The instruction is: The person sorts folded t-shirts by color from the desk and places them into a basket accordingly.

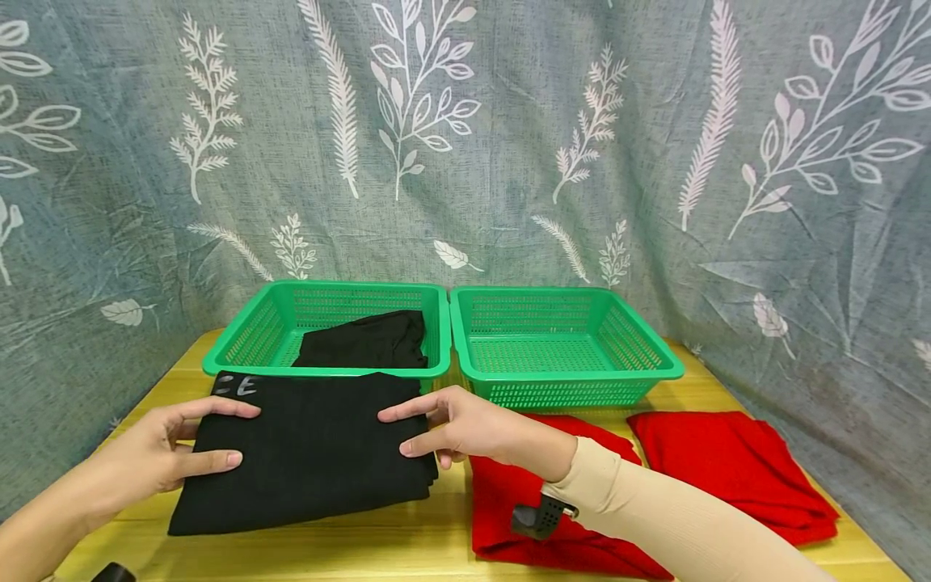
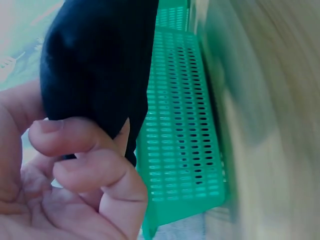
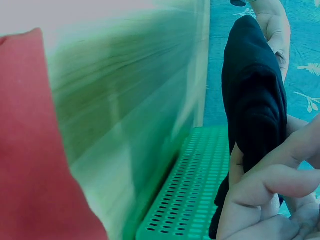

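A folded black garment (image 1: 313,457) with pale lettering at its upper left corner is held up in front of the left basket. My left hand (image 1: 182,453) grips its left edge, thumb and fingers on opposite faces. At the right edge, my right hand (image 1: 454,428) pinches the cloth the same way. Both wrist views show the black cloth (image 2: 100,65) lifted off the table, its layers (image 3: 255,95) seen edge-on between the fingers. Another black garment (image 1: 364,339) lies inside the left green basket (image 1: 327,373).
To the right stands a second green basket (image 1: 567,377), its rim against the first. Two folded red cloths lie on the wooden table (image 1: 349,558): one (image 1: 509,509) under my right forearm, another (image 1: 735,469) farther right. A patterned curtain (image 1: 509,162) hangs behind.
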The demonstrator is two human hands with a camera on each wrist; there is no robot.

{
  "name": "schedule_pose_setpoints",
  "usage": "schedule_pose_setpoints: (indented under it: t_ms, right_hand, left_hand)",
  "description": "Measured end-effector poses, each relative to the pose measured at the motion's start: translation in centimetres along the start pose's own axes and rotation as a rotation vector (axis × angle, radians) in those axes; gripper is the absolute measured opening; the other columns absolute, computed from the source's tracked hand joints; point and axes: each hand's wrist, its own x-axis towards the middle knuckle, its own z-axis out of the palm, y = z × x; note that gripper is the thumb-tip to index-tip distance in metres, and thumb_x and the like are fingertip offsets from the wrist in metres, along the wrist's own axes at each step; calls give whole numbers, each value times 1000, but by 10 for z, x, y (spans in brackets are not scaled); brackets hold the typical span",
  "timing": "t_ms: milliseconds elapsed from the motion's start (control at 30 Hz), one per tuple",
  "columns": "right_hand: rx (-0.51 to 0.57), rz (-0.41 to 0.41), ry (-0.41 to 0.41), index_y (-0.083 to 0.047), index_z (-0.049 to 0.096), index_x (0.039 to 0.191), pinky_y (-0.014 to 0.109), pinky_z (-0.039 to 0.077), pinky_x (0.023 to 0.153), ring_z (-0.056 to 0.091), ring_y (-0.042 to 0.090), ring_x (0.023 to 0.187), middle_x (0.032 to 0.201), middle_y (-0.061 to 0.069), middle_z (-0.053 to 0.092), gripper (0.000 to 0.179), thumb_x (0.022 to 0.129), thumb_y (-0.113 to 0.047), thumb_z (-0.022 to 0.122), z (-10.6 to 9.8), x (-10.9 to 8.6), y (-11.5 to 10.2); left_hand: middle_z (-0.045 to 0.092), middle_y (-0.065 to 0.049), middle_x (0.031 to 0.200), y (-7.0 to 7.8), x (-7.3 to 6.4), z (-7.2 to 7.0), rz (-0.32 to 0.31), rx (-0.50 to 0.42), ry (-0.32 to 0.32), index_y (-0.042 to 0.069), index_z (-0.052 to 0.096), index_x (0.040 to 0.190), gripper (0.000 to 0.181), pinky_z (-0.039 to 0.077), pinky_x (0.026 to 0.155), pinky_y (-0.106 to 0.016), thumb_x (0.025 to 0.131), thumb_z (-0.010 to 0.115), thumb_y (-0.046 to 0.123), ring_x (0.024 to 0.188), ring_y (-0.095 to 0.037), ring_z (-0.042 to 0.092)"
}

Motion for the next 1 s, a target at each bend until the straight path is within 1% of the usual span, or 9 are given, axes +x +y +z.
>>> schedule_pose_setpoints:
  t_ms: [100,233,333,433,600,700,767,833,1000]
  right_hand:
    - [-14,-12,9,-33,74,139,22,44,54,56,13,50,61,0,54,48,97,-12,80,-3,-3,-4]
    - [-38,-28,24,-34,73,140,22,47,56,55,14,51,71,4,58,48,97,-14,81,-7,-5,-9]
    - [-62,-34,37,-36,73,140,23,45,57,57,15,52,74,5,57,48,97,-16,81,-10,-6,-13]
    - [-82,-35,52,-37,72,140,24,44,58,58,15,53,75,4,56,49,97,-18,82,-13,-7,-17]
    - [-83,-30,85,-38,72,141,24,41,58,57,16,53,78,4,58,49,97,-18,82,-19,-8,-22]
    - [-84,-32,101,-37,71,141,25,38,57,57,16,53,78,3,57,50,97,-17,82,-23,-7,-25]
    - [-83,-30,108,-37,71,142,26,35,57,55,17,53,77,3,56,50,97,-17,81,-26,-7,-26]
    - [-76,-27,116,-37,71,142,26,34,56,54,16,52,77,3,55,50,97,-17,81,-29,-5,-27]
    - [-63,-29,135,-36,70,143,26,34,55,53,16,53,76,3,55,50,97,-18,81,-39,-1,-29]
  left_hand:
    - [76,-2,120,4,1,-2,32,-23,-5,32,62,148,49,63,74,-32,103,73,16,95,-20,79]
    - [75,-5,122,12,0,-5,18,-23,6,30,60,150,51,65,80,-36,103,74,18,96,-23,80]
    - [76,-7,122,17,1,-8,9,-10,25,26,59,152,53,65,81,-37,102,75,21,96,-25,80]
    - [77,-7,121,20,4,-8,22,-8,39,24,58,153,54,65,81,-37,102,76,21,96,-25,80]
    - [77,-7,116,27,11,-9,47,57,101,24,62,149,52,62,77,-31,100,78,22,90,-20,79]
    - [74,-9,122,32,16,-10,44,80,131,24,64,148,51,62,77,-31,99,80,23,89,-19,77]
    - [68,-9,131,35,21,-11,39,105,152,24,64,147,52,61,76,-31,98,81,26,89,-17,75]
    - [65,-11,134,38,25,-12,33,123,169,24,65,147,52,59,75,-30,97,82,29,87,-15,72]
    - [61,-16,142,44,35,-17,41,106,168,23,65,146,52,60,77,-32,98,82,30,87,-17,74]
